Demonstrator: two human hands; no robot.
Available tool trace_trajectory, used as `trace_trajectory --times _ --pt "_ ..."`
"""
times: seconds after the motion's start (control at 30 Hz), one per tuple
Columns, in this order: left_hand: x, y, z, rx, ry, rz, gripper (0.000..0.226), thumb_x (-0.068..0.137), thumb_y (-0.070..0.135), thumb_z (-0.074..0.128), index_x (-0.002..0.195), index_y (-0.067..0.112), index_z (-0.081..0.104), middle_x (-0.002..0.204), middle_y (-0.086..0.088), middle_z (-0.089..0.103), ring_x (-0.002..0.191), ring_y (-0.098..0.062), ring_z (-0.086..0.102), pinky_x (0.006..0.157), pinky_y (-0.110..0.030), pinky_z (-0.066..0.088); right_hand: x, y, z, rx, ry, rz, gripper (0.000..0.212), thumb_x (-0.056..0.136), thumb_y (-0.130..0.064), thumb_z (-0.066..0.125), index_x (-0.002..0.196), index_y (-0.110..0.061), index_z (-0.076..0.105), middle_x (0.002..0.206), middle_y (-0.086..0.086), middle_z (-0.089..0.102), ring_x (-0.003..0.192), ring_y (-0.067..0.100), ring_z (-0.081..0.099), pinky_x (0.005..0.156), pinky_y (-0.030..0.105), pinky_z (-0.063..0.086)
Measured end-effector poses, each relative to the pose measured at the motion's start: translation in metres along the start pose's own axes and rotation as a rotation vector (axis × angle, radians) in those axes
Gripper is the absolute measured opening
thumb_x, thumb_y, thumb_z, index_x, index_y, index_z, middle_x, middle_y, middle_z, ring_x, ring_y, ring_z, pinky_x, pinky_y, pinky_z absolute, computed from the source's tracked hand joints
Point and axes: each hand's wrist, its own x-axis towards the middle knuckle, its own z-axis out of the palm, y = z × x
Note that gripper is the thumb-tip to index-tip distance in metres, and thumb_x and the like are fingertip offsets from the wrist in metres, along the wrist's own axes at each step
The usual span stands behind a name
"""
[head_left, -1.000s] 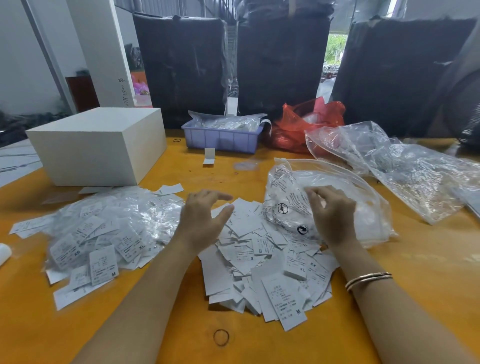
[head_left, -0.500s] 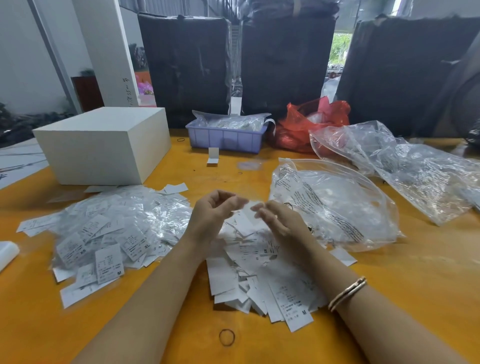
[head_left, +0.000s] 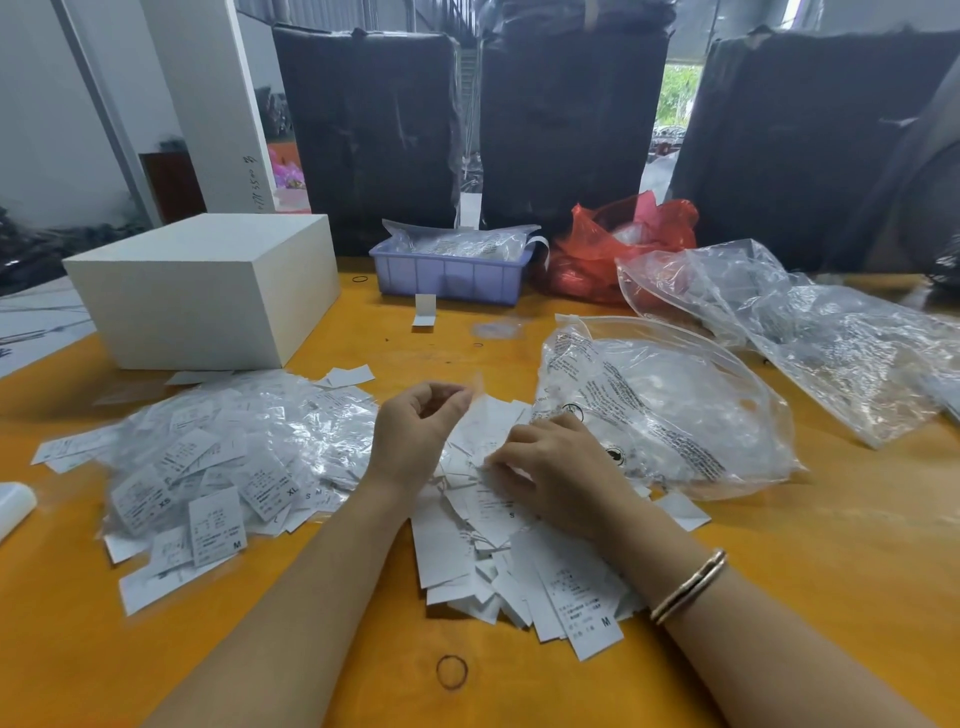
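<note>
A heap of loose white size labels (head_left: 524, 571) lies on the orange table (head_left: 831, 545) in front of me. My left hand (head_left: 415, 441) hovers over the heap's far edge with curled fingers, pinching a small clear plastic sleeve (head_left: 476, 388). Just to its right, my right hand (head_left: 556, 467) rests on the heap, its bent fingertips pinching a label. A bracelet sits on that wrist. To the left lies a pile of labels in clear sleeves (head_left: 223, 457). A large clear zip bag (head_left: 665, 415) with black print lies to the right of my hands.
A white box (head_left: 208, 291) stands at the back left, with a purple tray (head_left: 447, 278) of clear packets, a red bag (head_left: 623, 244) and crumpled clear plastic (head_left: 810, 332) further right. Black wrapped bales (head_left: 374, 130) close the far edge. A rubber band (head_left: 452, 672) lies near me.
My right hand left the large zip bag and came left and down onto the label heap. My left hand rose slightly and curled its fingers.
</note>
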Motion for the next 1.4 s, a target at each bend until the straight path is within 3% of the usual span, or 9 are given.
trace_trajectory --times 0.13,0.23,0.33,0.47,0.57,0.77,1.0,1.2,1.4 --pt "-0.001 -0.001 0.001 0.074 -0.027 0.053 0.008 0.082 0.019 0.071 0.077 0.022 0.066 0.075 0.006 0.066 0.066 0.005 0.058 0.063 -0.008 0.046 0.001 -0.001 0.001 0.192 0.209 0.066 0.009 0.086 -0.01 0.059 0.087 -0.01 0.068 0.086 0.002 0.069 0.079 0.022 0.063 0.076 0.041 0.046" --pt "-0.003 -0.001 0.0 0.249 -0.03 0.19 0.011 0.082 0.021 0.072 0.077 0.022 0.063 0.074 0.011 0.063 0.068 0.005 0.058 0.064 -0.009 0.045 0.002 0.006 -0.001 0.558 0.401 0.208 0.009 0.08 0.0 0.06 0.082 -0.007 0.066 0.087 0.005 0.058 0.084 0.017 0.056 0.08 0.03 0.047" --pt "-0.005 -0.001 -0.001 0.43 -0.021 0.384 0.01 0.08 0.017 0.074 0.081 0.017 0.064 0.073 0.015 0.06 0.07 0.004 0.057 0.066 -0.006 0.043 0.001 0.014 -0.006 0.896 0.433 0.364 0.018 0.085 0.0 0.059 0.083 -0.016 0.066 0.082 -0.001 0.057 0.077 0.006 0.053 0.074 0.017 0.044" --pt "-0.006 -0.001 0.0 0.558 -0.021 0.489 0.012 0.079 0.016 0.075 0.084 0.01 0.066 0.075 0.006 0.062 0.071 -0.009 0.059 0.067 -0.012 0.045 -0.003 0.02 -0.007 1.3 0.492 0.439 0.019 0.089 0.005 0.052 0.087 -0.009 0.065 0.068 0.001 0.065 0.066 0.013 0.059 0.065 0.021 0.049" --pt "-0.008 -0.001 0.0 0.583 -0.044 0.505 0.013 0.079 0.018 0.075 0.086 0.009 0.067 0.075 0.002 0.064 0.074 -0.013 0.059 0.067 -0.022 0.049 -0.002 0.02 -0.008 1.413 0.507 0.449 0.016 0.088 -0.005 0.055 0.083 -0.015 0.067 0.072 0.006 0.068 0.07 0.019 0.061 0.067 0.027 0.048" --pt "-0.01 0.001 0.001 0.601 -0.06 0.527 0.014 0.08 0.018 0.074 0.088 0.009 0.067 0.076 0.001 0.065 0.076 -0.015 0.059 0.069 -0.031 0.051 -0.001 0.019 -0.008 1.479 0.46 0.399 0.014 0.086 -0.014 0.05 0.087 -0.008 0.063 0.088 0.012 0.072 0.086 0.025 0.068 0.073 0.03 0.053" --pt "-0.011 0.003 0.002 0.612 -0.07 0.538 0.016 0.079 0.017 0.075 0.089 0.008 0.068 0.076 -0.001 0.067 0.076 -0.017 0.059 0.068 -0.033 0.052 -0.001 0.021 -0.005 1.539 0.457 0.419 0.018 0.084 -0.017 0.053 0.084 -0.02 0.071 0.089 0.012 0.073 0.084 0.024 0.068 0.072 0.028 0.052" --pt "-0.012 0.005 0.002 0.623 -0.066 0.546 0.015 0.078 0.016 0.076 0.088 0.008 0.068 0.075 -0.001 0.066 0.075 -0.016 0.059 0.066 -0.027 0.049 -0.001 0.025 -0.004 1.653 0.401 0.462 0.013 0.083 -0.013 0.053 0.084 -0.009 0.065 0.083 0.013 0.073 0.074 0.021 0.068 0.07 0.025 0.053" --pt "-0.012 0.006 0.001 0.621 -0.087 0.555 0.017 0.077 0.016 0.076 0.089 0.007 0.068 0.077 -0.002 0.067 0.076 -0.017 0.059 0.067 -0.029 0.051 -0.001 0.027 -0.002 1.672 0.416 0.459 0.014 0.087 -0.011 0.052 0.085 -0.011 0.066 0.084 0.012 0.073 0.073 0.02 0.069 0.07 0.024 0.053"
